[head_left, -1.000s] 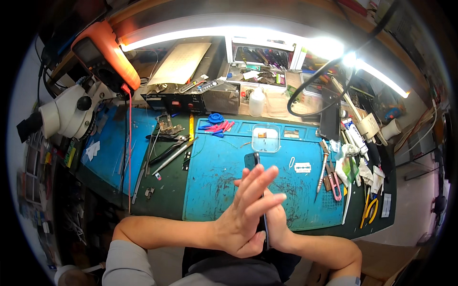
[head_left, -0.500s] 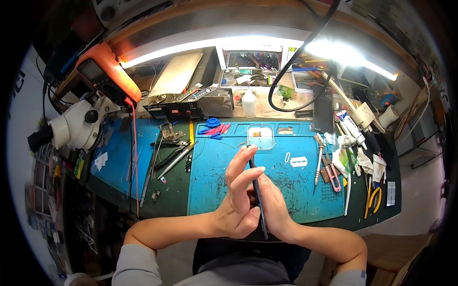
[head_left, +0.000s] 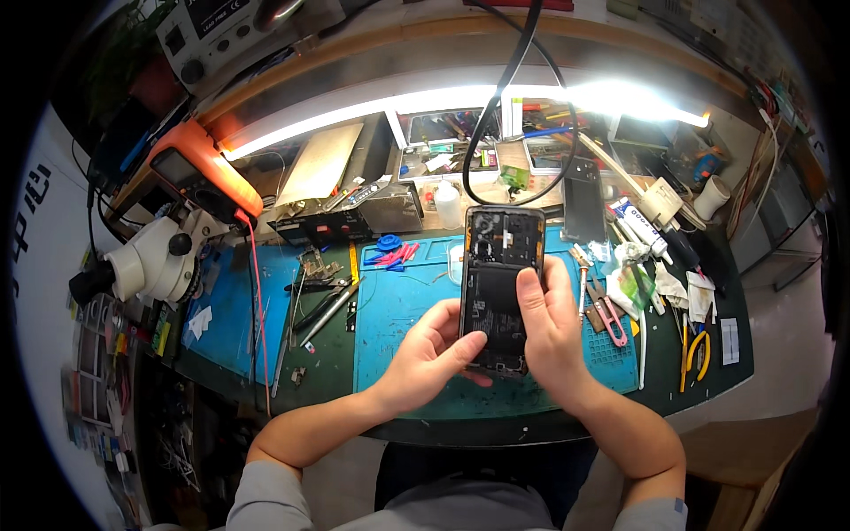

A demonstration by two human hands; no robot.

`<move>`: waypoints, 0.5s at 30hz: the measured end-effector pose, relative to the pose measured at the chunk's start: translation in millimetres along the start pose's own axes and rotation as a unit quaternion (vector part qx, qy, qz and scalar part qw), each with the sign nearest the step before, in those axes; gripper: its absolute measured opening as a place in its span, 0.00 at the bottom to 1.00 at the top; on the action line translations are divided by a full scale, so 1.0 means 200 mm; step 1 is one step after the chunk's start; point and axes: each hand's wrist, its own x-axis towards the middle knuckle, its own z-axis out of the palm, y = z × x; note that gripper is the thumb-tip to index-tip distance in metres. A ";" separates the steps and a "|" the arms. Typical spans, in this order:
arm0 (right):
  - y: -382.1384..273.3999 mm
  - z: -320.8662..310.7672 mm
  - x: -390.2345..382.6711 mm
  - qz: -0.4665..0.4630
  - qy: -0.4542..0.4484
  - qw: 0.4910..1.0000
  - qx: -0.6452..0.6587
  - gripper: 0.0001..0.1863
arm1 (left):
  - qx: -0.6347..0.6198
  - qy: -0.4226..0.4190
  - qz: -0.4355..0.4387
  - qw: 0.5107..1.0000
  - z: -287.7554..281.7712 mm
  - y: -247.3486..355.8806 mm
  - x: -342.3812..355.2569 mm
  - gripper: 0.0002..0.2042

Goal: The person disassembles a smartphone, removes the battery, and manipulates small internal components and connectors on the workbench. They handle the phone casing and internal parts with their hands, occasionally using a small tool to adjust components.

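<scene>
An opened phone is held up over the blue work mat, its inside with the dark battery and upper boards turned toward me. My left hand grips its lower left side, thumb on the lower edge of the battery area. On the other side my right hand clasps the right edge, thumb lying over the battery. Fingers of both hands are partly hidden behind the phone. A clear plastic tray is mostly covered by the phone.
Pink-handled snips and yellow-handled pliers lie at right. Pink and blue picks rest on the mat's upper left. A white bottle, an orange multimeter and a microscope stand around. A black cable hangs overhead.
The phone has turned from edge-on between my palms to showing its open inside, and is raised farther from me. Both hands have shifted to grip its sides.
</scene>
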 end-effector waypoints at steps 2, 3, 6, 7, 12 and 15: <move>-0.03 -0.06 0.06 0.000 -0.057 0.998 0.038 0.28 | -0.079 -0.033 -0.057 0.995 0.00 0.04 -0.01 0.23; -0.04 -0.08 0.09 0.002 -0.072 0.994 0.084 0.32 | -0.131 -0.054 -0.074 0.987 -0.01 0.03 -0.01 0.23; -0.08 -0.10 0.11 0.100 -0.153 0.962 0.204 0.44 | -0.215 -0.107 -0.120 0.963 -0.03 0.02 0.00 0.24; -0.09 -0.10 0.11 0.147 -0.185 0.942 0.240 0.48 | -0.232 -0.124 -0.136 0.955 -0.04 0.01 0.00 0.25; -0.12 -0.14 0.15 0.180 -0.136 0.950 0.216 0.47 | 0.167 -0.034 0.008 0.985 -0.09 -0.02 0.00 0.24; -0.12 -0.18 0.18 0.203 -0.063 0.955 0.206 0.44 | 0.408 0.028 0.327 0.852 -0.06 0.03 -0.02 0.26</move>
